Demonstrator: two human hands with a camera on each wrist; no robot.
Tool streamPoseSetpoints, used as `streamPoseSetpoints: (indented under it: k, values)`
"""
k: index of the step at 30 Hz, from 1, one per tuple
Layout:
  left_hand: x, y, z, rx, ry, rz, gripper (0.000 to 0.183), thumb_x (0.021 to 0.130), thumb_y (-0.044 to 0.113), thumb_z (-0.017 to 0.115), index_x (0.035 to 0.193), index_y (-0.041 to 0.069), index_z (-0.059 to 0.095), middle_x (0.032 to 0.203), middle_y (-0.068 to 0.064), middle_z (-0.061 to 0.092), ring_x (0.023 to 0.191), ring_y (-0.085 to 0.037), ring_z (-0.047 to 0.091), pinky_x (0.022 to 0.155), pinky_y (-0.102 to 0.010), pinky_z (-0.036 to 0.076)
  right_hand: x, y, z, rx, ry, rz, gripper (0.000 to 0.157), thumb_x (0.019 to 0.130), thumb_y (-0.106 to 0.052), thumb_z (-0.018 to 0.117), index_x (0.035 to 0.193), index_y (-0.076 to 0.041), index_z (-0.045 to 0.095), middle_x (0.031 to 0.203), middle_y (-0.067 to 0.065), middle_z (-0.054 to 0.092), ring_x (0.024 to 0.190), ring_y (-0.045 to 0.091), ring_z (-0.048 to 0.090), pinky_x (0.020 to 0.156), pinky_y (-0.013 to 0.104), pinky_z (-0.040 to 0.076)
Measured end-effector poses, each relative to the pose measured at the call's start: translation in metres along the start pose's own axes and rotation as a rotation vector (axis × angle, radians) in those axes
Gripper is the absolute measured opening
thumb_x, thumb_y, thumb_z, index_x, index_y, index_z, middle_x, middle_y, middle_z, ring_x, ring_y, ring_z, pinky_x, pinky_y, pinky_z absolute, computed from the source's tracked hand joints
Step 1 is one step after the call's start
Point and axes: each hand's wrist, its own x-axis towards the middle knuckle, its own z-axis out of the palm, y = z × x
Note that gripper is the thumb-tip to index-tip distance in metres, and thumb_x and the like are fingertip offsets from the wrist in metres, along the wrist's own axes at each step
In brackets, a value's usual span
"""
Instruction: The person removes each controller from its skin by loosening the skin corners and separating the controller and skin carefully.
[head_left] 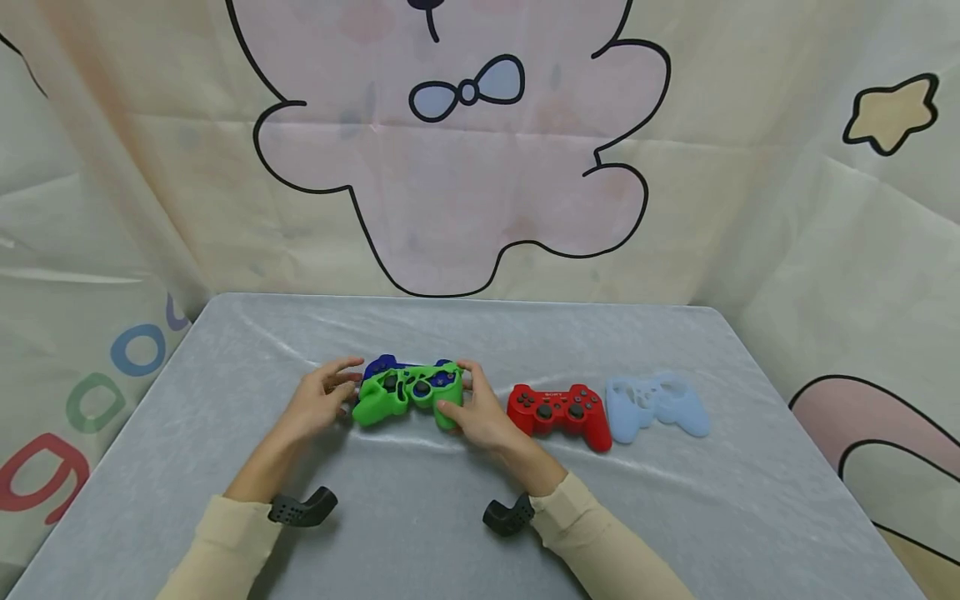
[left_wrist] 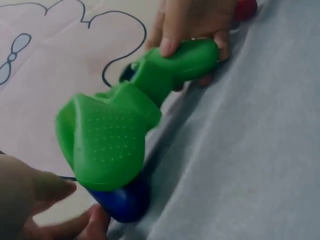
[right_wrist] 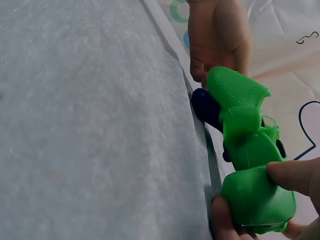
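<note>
A blue game controller lies partly inside a soft green controller cover. The cover's left grip sits off to the side, with the blue handle sticking out below it. My right hand holds the cover's right grip, thumb on top and fingers beneath, as the right wrist view shows. Close to the blue handle at the left end is my left hand, its fingers loosely bent and spread. Whether its fingertips touch the controller is hard to tell.
To the right lies a red game controller, its sticks facing up. A pale blue controller cover lies flat against its right side. Both rest on the grey cloth-covered table. A printed curtain hangs behind the table.
</note>
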Motion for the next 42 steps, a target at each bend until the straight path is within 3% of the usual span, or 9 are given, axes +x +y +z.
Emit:
streamPoseSetpoints:
  k: [2,5,6,9,13,18,30,38,42]
  values:
    - [0.0,-0.002,0.0,0.034,-0.03,0.031,0.048,0.105,0.002,0.045,0.152,0.001,0.041,0.139,-0.035,0.055,0.111,-0.031,0.065,0.065,-0.025,0.05,-0.001,-0.001,-0.001,-0.029,0.0,-0.027,0.068,0.098,-0.01,0.064,0.154,-0.017,0.027,0.15,0.021,0.043,0.114,0.028,0.062,0.075,0.03,0.055]
    - [0.001,-0.003,0.0,0.074,-0.057,0.054,0.052,0.105,0.005,0.047,0.156,0.004,0.035,0.139,-0.036,0.054,0.106,-0.032,0.067,0.062,-0.024,0.046,-0.002,-0.001,-0.002,-0.073,0.005,-0.08,0.064,0.097,-0.01,0.064,0.152,-0.016,0.03,0.146,0.02,0.048,0.12,0.03,0.059,0.088,0.036,0.053]
    - [0.001,-0.003,0.001,0.074,-0.069,0.053,0.053,0.106,0.006,0.046,0.157,0.004,0.033,0.14,-0.037,0.053,0.094,-0.028,0.068,0.06,-0.024,0.045,-0.002,-0.001,-0.002,-0.085,0.011,-0.099,0.063,0.097,-0.01,0.065,0.151,-0.014,0.032,0.143,0.019,0.051,0.12,0.03,0.059,0.091,0.037,0.052]
    - [0.001,-0.004,0.002,0.083,-0.108,0.047,0.055,0.107,0.01,0.045,0.159,0.005,0.028,0.14,-0.036,0.053,0.091,-0.031,0.069,0.069,-0.028,0.048,0.0,0.002,-0.003,-0.089,0.03,-0.127,0.058,0.096,-0.011,0.065,0.147,-0.011,0.037,0.136,0.02,0.057,0.119,0.03,0.06,0.095,0.037,0.051]
    - [0.0,-0.005,0.005,0.101,-0.133,0.069,0.053,0.108,0.012,0.044,0.158,0.001,0.029,0.14,-0.035,0.054,0.125,-0.044,0.06,0.096,-0.042,0.051,0.003,0.004,-0.005,-0.033,0.004,-0.133,0.051,0.097,-0.007,0.064,0.141,-0.008,0.039,0.131,0.023,0.059,0.117,0.03,0.064,0.089,0.032,0.054]
    - [0.002,-0.008,0.007,0.125,-0.124,0.1,0.05,0.108,0.012,0.043,0.155,-0.004,0.033,0.144,-0.035,0.051,0.132,-0.047,0.053,0.107,-0.056,0.046,0.003,0.005,-0.009,-0.001,-0.051,-0.124,0.043,0.097,-0.003,0.065,0.13,-0.009,0.038,0.127,0.023,0.059,0.106,0.023,0.067,0.077,0.029,0.052]
    - [0.0,-0.009,0.007,0.127,-0.12,0.096,0.049,0.109,0.013,0.041,0.155,-0.003,0.033,0.143,-0.034,0.052,0.131,-0.047,0.054,0.104,-0.053,0.048,0.001,0.005,-0.011,-0.005,-0.112,-0.157,0.031,0.095,0.0,0.066,0.106,-0.005,0.037,0.107,0.018,0.066,0.087,0.012,0.065,0.069,0.026,0.048]
    - [0.001,-0.01,0.006,0.116,-0.112,0.058,0.05,0.11,0.017,0.04,0.156,0.0,0.032,0.143,-0.032,0.054,0.13,-0.044,0.055,0.102,-0.048,0.048,0.001,0.006,-0.006,-0.035,0.001,-0.209,0.03,0.091,0.0,0.071,0.09,-0.004,0.041,0.088,0.003,0.058,0.078,0.007,0.059,0.064,0.019,0.046]
    - [0.001,-0.009,0.005,0.116,-0.113,0.046,0.051,0.11,0.019,0.04,0.156,-0.001,0.033,0.142,-0.033,0.054,0.125,-0.04,0.058,0.089,-0.037,0.051,0.0,0.005,-0.004,-0.108,0.086,-0.216,0.03,0.089,-0.006,0.076,0.083,-0.004,0.046,0.074,-0.002,0.048,0.062,0.006,0.046,0.057,0.019,0.038]
